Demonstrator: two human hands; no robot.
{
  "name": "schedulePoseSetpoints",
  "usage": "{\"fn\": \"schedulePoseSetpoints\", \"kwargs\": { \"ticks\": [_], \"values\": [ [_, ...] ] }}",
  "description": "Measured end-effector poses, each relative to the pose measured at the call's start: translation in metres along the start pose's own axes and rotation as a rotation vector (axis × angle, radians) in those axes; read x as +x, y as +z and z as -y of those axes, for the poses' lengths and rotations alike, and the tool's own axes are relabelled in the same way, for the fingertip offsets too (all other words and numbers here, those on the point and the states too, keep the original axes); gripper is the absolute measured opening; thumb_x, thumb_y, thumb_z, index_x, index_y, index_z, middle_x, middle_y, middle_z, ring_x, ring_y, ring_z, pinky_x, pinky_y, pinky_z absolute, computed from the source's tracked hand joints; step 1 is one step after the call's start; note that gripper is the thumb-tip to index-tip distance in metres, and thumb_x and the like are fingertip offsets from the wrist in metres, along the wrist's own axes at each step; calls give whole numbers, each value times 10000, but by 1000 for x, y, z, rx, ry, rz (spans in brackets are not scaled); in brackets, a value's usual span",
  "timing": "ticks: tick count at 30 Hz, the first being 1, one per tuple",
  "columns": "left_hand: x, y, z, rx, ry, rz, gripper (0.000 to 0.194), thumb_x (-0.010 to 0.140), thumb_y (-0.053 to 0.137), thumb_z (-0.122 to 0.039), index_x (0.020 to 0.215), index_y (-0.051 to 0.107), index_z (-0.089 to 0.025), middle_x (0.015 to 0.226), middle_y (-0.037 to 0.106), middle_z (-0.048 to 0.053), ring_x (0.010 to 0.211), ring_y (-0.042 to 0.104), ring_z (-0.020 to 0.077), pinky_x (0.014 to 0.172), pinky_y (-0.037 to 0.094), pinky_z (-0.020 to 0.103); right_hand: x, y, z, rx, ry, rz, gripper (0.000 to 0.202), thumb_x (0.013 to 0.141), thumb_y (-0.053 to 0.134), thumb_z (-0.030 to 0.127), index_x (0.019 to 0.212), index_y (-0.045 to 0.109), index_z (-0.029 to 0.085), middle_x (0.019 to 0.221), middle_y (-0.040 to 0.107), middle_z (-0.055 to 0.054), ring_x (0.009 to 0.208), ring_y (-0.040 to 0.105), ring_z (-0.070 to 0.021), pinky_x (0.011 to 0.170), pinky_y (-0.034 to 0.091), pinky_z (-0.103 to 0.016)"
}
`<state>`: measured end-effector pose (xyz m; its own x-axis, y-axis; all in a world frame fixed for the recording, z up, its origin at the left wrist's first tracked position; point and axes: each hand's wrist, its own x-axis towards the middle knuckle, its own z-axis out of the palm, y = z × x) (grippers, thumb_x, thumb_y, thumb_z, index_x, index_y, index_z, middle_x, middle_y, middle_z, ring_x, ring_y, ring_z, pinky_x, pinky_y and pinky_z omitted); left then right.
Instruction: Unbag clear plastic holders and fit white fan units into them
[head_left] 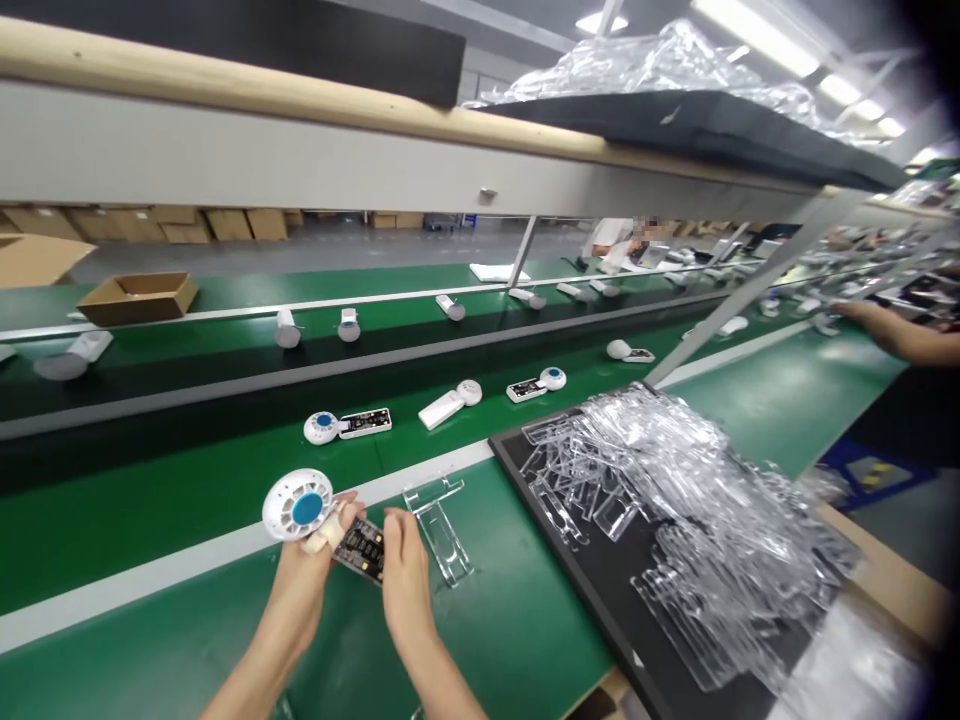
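Observation:
A white device with a round, blue-centred head [298, 505] and a bare circuit board [361, 548] in its handle is held above the green bench. My left hand [307, 575] grips it at the neck, with pale coverings on some fingertips. At the far end of the handle, my right hand [406, 572] closes on the board's edge with thumb and fingers. Whether a clear part sits over the board, I cannot tell. Just right of that hand, clear plastic frames [444, 535] lie on the bench.
A black tray [574, 590] heaped with clear plastic parts [660, 470] stands at right. Beyond the bench, a green conveyor [225, 460] carries similar white devices [349, 425]. A slanted metal post [739, 280] and an overhead shelf cross the view. Another person's arm [892, 330] reaches in at far right.

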<state>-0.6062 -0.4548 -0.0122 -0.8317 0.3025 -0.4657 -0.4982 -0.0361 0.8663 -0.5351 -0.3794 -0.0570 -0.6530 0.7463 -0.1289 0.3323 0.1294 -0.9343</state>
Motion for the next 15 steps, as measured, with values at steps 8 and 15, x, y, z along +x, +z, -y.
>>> {"fn": "schedulePoseSetpoints", "kwargs": {
  "ticks": [8,15],
  "values": [
    [-13,-12,2,-81,11,-93,609,515,807,-468,1016,633,-169,917,694,82,950,626,271,696,510,292,7,15,8,75,49,-30,523,891,225,516,575,513,214,597,611,-50,597,566,-188,599,424,-299],
    [99,-86,-35,277,69,-334,403,659,709,-355,980,616,-130,825,680,80,756,652,234,650,536,351,-21,-54,-41,-219,423,384,293,930,421,453,933,630,248,869,653,-38,734,622,-157,634,504,-292]
  ]
}}
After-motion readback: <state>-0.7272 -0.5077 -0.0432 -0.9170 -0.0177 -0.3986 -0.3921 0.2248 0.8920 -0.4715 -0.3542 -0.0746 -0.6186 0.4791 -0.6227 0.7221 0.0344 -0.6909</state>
